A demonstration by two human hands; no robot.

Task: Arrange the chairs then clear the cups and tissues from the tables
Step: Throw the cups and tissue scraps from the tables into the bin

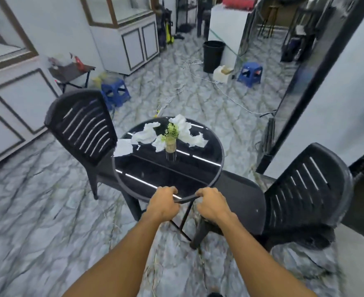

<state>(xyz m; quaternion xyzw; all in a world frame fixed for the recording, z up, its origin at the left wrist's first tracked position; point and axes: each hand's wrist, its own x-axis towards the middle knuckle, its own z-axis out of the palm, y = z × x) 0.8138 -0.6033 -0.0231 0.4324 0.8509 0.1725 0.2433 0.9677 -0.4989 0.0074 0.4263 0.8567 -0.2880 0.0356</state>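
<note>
The fingers (172, 190) of the left hand (164, 205) are curled over the near rim of the round black glass surface (168, 170), and the right hand (212, 203) closes over the same rim just beside it, so both hands grip the table edge itself, not a chair or a tissue. Beyond the hands, crumpled white tissues (183, 130) lie scattered on the far half of the surface around a small vase of green sprigs (171, 140); one sheet hangs over the left edge. No cups show on this surface. A black slatted chair (84, 129) stands on the left with its seat tucked under the rim, and a second black chair (301, 187) stands on the right, its seat reaching under the near right edge. By the look of it the arranging is well along or being finished with a nudge of the table, while the clearing is not yet begun. A black bin (213, 55) stands well apart across the marble floor.
</note>
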